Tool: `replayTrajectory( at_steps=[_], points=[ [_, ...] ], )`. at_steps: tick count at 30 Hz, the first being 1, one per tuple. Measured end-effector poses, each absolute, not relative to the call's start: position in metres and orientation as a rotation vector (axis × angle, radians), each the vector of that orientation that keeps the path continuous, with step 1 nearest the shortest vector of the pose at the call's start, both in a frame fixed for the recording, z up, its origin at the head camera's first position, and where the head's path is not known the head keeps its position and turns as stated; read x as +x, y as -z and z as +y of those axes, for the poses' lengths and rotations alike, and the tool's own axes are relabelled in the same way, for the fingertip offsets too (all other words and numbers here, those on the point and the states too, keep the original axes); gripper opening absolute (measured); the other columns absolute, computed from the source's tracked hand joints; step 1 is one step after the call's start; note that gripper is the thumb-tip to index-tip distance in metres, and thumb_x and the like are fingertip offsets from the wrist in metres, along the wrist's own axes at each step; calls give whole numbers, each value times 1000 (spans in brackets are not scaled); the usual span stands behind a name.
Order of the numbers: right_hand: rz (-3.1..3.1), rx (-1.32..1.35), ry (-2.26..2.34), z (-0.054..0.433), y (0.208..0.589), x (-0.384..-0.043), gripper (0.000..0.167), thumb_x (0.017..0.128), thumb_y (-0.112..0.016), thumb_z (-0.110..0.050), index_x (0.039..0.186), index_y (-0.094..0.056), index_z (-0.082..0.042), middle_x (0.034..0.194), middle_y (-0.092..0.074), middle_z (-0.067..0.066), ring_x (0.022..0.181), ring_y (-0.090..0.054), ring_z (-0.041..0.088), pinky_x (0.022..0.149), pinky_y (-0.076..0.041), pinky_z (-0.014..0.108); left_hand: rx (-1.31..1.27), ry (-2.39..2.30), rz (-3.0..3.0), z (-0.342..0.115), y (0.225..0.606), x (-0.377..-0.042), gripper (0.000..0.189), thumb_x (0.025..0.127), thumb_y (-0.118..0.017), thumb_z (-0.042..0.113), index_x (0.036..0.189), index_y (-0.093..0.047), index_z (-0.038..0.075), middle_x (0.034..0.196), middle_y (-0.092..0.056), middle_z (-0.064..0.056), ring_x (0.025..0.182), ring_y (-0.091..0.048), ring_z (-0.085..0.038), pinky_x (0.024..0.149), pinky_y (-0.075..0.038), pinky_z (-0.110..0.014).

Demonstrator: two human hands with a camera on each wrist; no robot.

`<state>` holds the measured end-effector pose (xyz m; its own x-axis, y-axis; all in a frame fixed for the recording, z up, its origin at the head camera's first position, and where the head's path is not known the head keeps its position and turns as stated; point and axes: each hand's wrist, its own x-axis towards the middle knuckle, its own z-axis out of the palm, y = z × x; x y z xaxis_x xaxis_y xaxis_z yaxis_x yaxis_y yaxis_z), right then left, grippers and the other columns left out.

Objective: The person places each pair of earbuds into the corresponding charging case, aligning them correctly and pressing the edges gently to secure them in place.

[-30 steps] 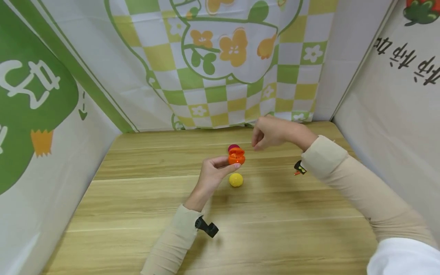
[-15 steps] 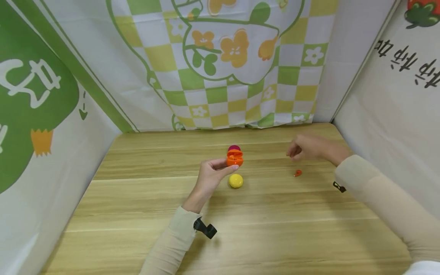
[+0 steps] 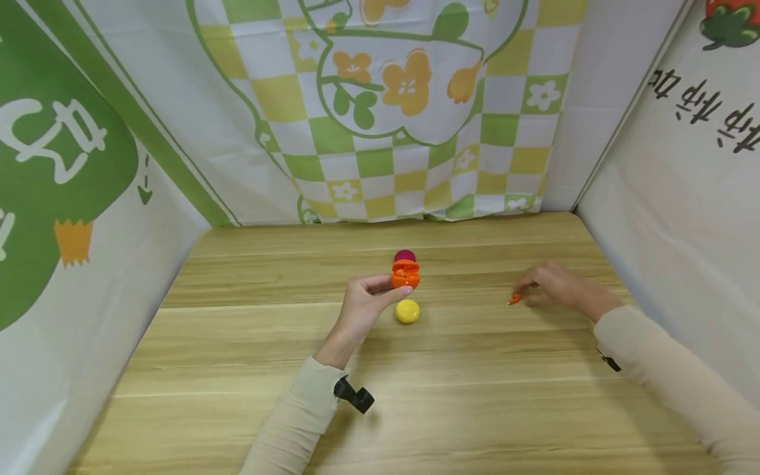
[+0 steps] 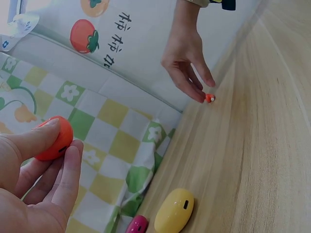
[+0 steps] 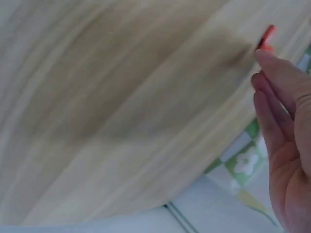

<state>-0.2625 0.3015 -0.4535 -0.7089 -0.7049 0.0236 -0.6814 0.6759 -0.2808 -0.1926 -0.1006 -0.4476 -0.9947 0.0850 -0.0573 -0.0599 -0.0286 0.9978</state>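
My left hand (image 3: pixel 363 307) holds an orange earbud case (image 3: pixel 406 280) above the table, thumb on one side and fingers on the other. Its lid stands raised, and a small orange piece shows inside. In the left wrist view the rounded back of the case faces the camera. Far to the right, an orange earbud (image 3: pixel 514 299) lies on the wood. My right hand (image 3: pixel 553 286) reaches down to it, fingertips right at the earbud. In the left wrist view the thumb and fingers stand a little apart around it; in the right wrist view the thumb tip overlaps it.
A yellow case (image 3: pixel 408 311) sits on the wooden table (image 3: pixel 267 369) just in front of the held case. Behind it is a magenta case (image 3: pixel 405 254), partly covered in the head view. Printed cloth walls border the table at the back and sides.
My right hand has moved from near the orange case to the right and down to the earbud on the table. The left hand stays almost still with the case.
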Motion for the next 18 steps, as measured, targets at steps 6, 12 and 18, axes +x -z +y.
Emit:
replayTrajectory(
  at_steps=[6, 12, 18],
  points=[
    [2844, -1192, 425, 306, 467, -263, 29, 84, -88, -6, 112, -80, -4, 110, -80, 17, 100, -77, 36, 87, -64, 50, 24, -2197, 2109, -101, 450, -193, 28, 87, -88, 12, 113, -81, 3, 106, -82, -5, 94, -74, -11, 89, -61, -23],
    [2813, -1196, 462, 304, 468, -262, 28, 87, -85, -9, 114, -81, -4, 110, -81, 13, 99, -77, 32, 84, -65, 44, 21, -2187, 2116, -102, 448, -191, 30, 86, -89, 13, 114, -81, 4, 108, -82, -6, 96, -74, -11, 90, -61, -25],
    [2830, -1283, 499, 305, 473, -264, 22, 86, -86, -7, 108, -82, -4, 105, -82, 9, 95, -78, 30, 82, -65, 44, 42, -2174, 2102, -100, 448, -191, 31, 87, -88, 14, 116, -81, 5, 111, -82, -6, 98, -75, -12, 90, -61, -25]
  ],
)
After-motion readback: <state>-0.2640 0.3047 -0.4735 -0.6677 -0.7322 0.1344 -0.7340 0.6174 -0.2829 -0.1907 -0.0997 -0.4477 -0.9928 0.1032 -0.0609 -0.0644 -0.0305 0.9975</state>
